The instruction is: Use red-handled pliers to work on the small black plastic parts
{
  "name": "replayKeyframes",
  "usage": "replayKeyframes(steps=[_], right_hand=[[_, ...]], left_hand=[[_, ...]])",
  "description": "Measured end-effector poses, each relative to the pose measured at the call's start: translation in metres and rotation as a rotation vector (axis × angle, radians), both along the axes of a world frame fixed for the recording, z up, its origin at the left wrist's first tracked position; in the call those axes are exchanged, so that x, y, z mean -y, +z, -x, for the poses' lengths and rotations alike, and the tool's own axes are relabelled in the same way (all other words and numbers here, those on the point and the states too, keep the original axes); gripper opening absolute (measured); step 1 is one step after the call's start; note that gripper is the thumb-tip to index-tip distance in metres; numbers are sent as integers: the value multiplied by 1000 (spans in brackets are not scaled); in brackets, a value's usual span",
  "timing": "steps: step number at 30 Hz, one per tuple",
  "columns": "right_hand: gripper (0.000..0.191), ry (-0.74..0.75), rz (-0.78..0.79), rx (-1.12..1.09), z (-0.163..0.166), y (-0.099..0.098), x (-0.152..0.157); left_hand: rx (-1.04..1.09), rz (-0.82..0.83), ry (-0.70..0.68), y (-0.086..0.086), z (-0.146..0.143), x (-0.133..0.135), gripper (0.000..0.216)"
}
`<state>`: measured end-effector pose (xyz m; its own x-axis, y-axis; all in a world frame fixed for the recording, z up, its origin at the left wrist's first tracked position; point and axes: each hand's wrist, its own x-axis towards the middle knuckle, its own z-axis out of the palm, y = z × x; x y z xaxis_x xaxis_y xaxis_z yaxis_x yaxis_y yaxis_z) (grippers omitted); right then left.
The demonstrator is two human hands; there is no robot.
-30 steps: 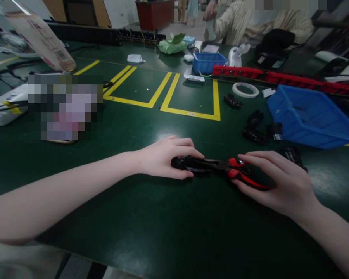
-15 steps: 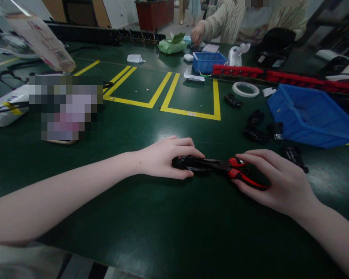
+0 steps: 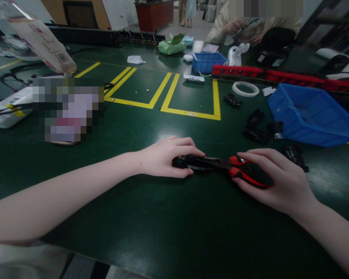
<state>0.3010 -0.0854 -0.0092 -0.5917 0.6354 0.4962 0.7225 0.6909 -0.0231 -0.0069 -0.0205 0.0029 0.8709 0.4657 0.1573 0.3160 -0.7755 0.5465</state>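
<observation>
On the dark green table, my left hand (image 3: 174, 157) is closed round a small black plastic part (image 3: 196, 162), its fingers over the top and thumb along the near side. Red-and-black pliers (image 3: 247, 176) lie in my right hand (image 3: 282, 182), which grips their handles. The jaws of the pliers point left and reach onto the black part; how they bite on it is too dark to make out. Just beyond my right hand, several similar black parts (image 3: 256, 133) lie loose on the table.
At the right stands a blue bin (image 3: 311, 116), with a tape roll (image 3: 245, 89) beside it. Yellow tape outlines (image 3: 189, 113) mark the table ahead. A blurred-out phone-like object (image 3: 72, 116) and a bottle (image 3: 43, 42) are at left. Across the table sits a person (image 3: 221, 29).
My right hand and the pliers have shifted very slightly; my left hand keeps its hold. The person opposite has drawn a hand back from the table towards their body.
</observation>
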Motion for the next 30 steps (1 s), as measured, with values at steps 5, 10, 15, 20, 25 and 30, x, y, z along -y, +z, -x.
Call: replayKeyframes(steps=[5, 10, 15, 20, 25, 30], right_hand=[[39, -9, -3, -12, 2, 2, 2], [38, -4, -4, -13, 2, 3, 4], [38, 1, -3, -4, 3, 3, 3], [36, -4, 60, -33, 3, 3, 3], [35, -15, 128, -75, 3, 3, 1], [32, -13, 156, -95, 3, 4, 0]], left_hand=[[7, 2, 7, -2, 0, 0, 43], [39, 12, 2, -3, 1, -1, 43], [56, 39, 4, -2, 1, -2, 41], [57, 23, 9, 1, 1, 0, 32], [37, 73, 27, 3, -1, 0, 28], [37, 98, 35, 4, -1, 0, 28]])
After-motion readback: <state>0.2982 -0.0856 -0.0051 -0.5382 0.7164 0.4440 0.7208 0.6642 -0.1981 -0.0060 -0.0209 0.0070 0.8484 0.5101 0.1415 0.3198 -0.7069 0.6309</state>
